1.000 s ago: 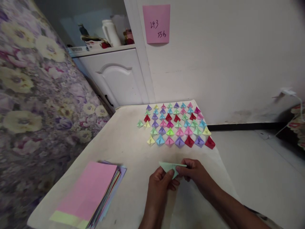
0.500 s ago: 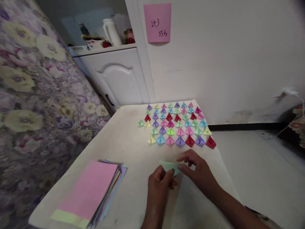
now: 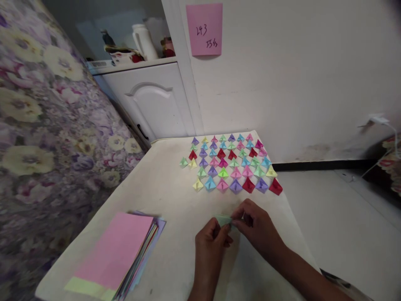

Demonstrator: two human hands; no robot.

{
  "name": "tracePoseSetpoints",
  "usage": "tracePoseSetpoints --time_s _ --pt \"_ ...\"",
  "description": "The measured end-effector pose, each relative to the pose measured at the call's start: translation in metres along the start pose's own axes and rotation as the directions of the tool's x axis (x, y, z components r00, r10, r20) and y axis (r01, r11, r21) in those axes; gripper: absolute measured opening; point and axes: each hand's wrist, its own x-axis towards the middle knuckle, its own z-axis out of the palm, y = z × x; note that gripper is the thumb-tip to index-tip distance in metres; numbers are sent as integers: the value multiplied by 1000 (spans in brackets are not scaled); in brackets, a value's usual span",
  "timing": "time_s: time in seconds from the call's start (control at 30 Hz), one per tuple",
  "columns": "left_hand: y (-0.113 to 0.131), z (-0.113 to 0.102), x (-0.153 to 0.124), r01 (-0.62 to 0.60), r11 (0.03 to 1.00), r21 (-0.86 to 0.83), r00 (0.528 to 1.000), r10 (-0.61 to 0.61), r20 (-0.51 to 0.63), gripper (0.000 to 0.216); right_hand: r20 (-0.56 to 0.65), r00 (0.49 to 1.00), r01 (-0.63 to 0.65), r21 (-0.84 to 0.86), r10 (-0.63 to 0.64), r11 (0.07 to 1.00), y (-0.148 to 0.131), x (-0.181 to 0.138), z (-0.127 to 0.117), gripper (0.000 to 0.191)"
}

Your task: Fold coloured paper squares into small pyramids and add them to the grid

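Observation:
A small piece of light green folded paper (image 3: 223, 220) is held above the near part of the table. My left hand (image 3: 213, 239) pinches its lower left side between thumb and fingers. At its right corner, my right hand (image 3: 252, 221) closes thumb and fingertips on the paper. Fingers cover much of the piece, so its full shape is hidden. Beyond my hands stand rows of small folded paper pieces in many colours, with a purple one (image 3: 236, 185) and a red one (image 3: 248, 184) in the nearest row.
A stack of coloured paper with a pink sheet (image 3: 117, 246) on top lies at the table's left. The cream-covered table (image 3: 169, 184) meets a white wall bearing a pink note (image 3: 205, 29). A floral curtain (image 3: 46, 146) hangs left, beside a white cabinet (image 3: 153, 100).
My right thumb and fingers have closed onto the right corner of the green paper, where they were apart before. The paper now shows narrower. The view has shifted slightly.

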Motion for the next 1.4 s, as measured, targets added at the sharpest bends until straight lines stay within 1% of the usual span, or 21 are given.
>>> tracePoseSetpoints --time_s 0.27,0.33,0.43,0.5,0.53,0.6,0.7,0.73,0.8,0.9,0.97,1.1,1.27,1.4 --pt "-7 -1 -2 -88 981 172 996 89 2 15 84 990 -118 49 113 992 0 2 -1 7" --pt "-8 -1 -2 -115 971 209 993 115 11 16 95 989 -118 28 115 993 1 1 -1 6" --pt "-6 -2 -3 -135 961 240 991 136 12 17 94 990 -98 -55 103 994 0 -1 -1 1" --pt "-3 -2 -5 -132 963 235 991 133 13 17 119 985 -117 -80 126 990 0 -4 0 6" --pt "-1 -2 -5 -131 965 228 991 130 18 16 145 978 -143 -59 150 988 0 -5 1 9" --pt "1 -1 -6 -133 967 216 991 130 28 16 204 961 -202 50 188 978 1 -8 3 13" --pt "1 -2 -7 -139 968 207 990 133 40 15 249 953 -230 236 170 944 2 -8 6 11" --pt "1 -2 -8 -142 968 206 990 136 43 15 245 958 -217 268 152 939 3 -8 7 10" --pt "1 -3 -8 -157 964 214 987 148 56 17 216 969 -174 269 117 947 2 -6 7 7" --pt "4 -5 -8 -187 958 219 981 172 85 18 167 984 -87 187 56 978 2 -3 5 4" --pt "7 -7 -7 -206 962 180 974 185 128 21 156 988 -41 132 20 990 1 -2 2 3" --pt "12 -13 -5 -219 972 86 954 195 229 30 172 985 4 98 -21 995 2 -1 -2 3" --pt "11 -20 -2 -164 985 58 960 146 239 31 221 972 48 164 -84 985 0 0 -4 4" --pt "12 -23 -3 -168 984 54 956 149 254 31 281 943 135 169 -179 976 -5 0 -9 8"
